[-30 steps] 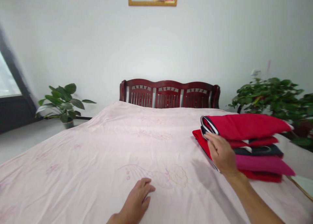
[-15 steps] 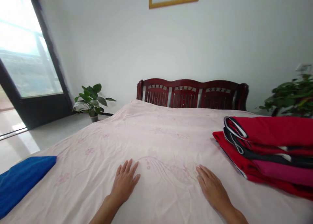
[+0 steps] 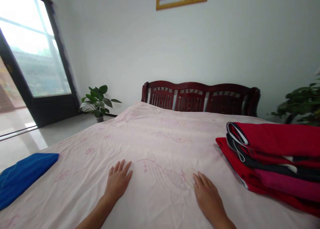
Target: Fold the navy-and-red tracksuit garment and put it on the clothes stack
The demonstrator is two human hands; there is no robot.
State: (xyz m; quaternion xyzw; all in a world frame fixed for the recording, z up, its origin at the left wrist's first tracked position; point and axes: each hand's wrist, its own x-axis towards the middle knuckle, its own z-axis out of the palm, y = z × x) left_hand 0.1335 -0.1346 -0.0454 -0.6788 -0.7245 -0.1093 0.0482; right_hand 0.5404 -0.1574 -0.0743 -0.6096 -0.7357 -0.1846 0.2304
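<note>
My left hand point(image 3: 117, 181) lies flat, palm down, on the pale pink bed sheet point(image 3: 160, 139), fingers spread and holding nothing. A short way to its right, my right hand point(image 3: 208, 197) rests flat on the same sheet, also empty. To the right of that hand sits a stack of folded clothes point(image 3: 272, 159), mostly red with black, white-trimmed and magenta layers. The right hand is a hand's width from the stack and does not touch it.
A blue folded cloth point(image 3: 22, 175) lies at the sheet's left edge. A dark red wooden bench point(image 3: 200, 97) stands at the far end against the white wall. A potted plant point(image 3: 98, 100) sits on the floor by the glass door; more foliage point(image 3: 301, 103) shows at the right.
My right hand left the clothes stack and came down flat on the sheet. My view swung left, bringing the blue cloth and glass door into sight. Both hands shifted slightly left.
</note>
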